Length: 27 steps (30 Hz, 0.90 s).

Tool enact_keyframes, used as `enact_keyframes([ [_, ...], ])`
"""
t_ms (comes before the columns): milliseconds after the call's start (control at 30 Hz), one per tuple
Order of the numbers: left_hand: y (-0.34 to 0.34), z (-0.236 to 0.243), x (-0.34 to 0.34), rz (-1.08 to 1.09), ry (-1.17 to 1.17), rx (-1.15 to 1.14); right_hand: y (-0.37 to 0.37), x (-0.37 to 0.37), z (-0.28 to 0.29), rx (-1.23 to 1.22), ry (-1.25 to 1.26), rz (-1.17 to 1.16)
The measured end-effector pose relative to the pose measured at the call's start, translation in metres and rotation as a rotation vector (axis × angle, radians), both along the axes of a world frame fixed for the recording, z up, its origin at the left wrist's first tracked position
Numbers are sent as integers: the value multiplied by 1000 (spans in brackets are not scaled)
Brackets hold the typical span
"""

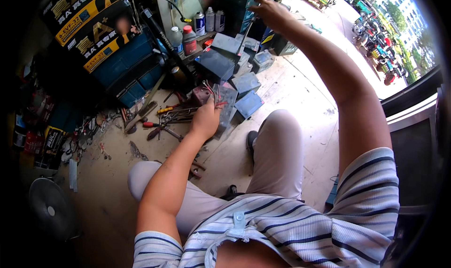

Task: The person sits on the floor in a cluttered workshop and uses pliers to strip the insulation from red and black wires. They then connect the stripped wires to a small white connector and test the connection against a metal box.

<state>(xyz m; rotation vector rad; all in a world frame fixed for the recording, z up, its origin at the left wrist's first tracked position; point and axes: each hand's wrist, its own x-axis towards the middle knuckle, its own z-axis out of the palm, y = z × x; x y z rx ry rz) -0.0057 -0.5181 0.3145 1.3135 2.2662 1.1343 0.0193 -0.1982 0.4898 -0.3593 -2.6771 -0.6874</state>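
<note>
My left hand [205,120] is closed around several thin red wires [208,86], whose ends stick out past the fingers. It is over a dusty grey battery [228,101] on the floor, beside a dark reddish block [200,94]. Stretched far forward and up, my right hand [271,15] has its fingers bent closed at a thin metal rod [244,35] that slants down from it; the rod's exact kind cannot be made out. More grey batteries [245,83] lie just beyond my left hand.
Screwdrivers, pliers and other hand tools [162,124] lie left of my left hand. Stacked battery boxes [96,40] rise at the far left. Spray cans [210,19] and bottles [189,40] stand behind. A metal fan [50,210] is at lower left. Parked scooters [380,51] are outside, right.
</note>
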Motion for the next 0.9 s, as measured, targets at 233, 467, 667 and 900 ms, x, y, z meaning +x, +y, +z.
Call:
enact_keyframes([
  [233, 36, -9, 11, -85, 88, -140, 16, -2, 19, -760, 75, 8],
  [467, 58, -36, 15, -41, 199, -156, 25, 4, -2, -584, 426, -124],
  [667, 58, -49, 9, -9, 220, -179, 19, 5, 4, -650, 146, -217],
  [900, 56, -38, 8, -40, 200, -278, 7, 23, 16, 71, -12, -55],
])
